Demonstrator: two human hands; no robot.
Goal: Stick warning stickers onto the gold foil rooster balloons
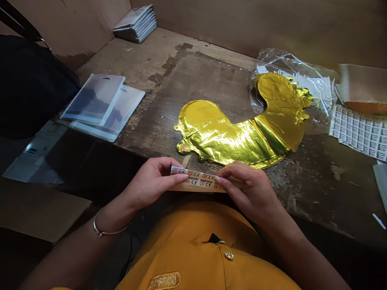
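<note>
Between my two hands, just off the table's front edge, is a narrow strip of stickers (198,181) printed with CE marks and red circle signs. My left hand (154,179) pinches its left end between thumb and fingers. The right end is gripped by my right hand (248,186), thumb in front. Right beyond the strip lies a stack of flat gold foil balloons (236,139), curved, with small tabs along the edge. One tab at its left end carries a small red-printed sticker (183,148).
Clear plastic bags (102,104) lie at the left, beside a dark bag (33,84). A stack of packets (136,23) sits in the back corner. Crumpled clear plastic (284,60) touches the balloons' far end. Sticker sheets (359,131) lie on the worn wooden table (205,76) at right.
</note>
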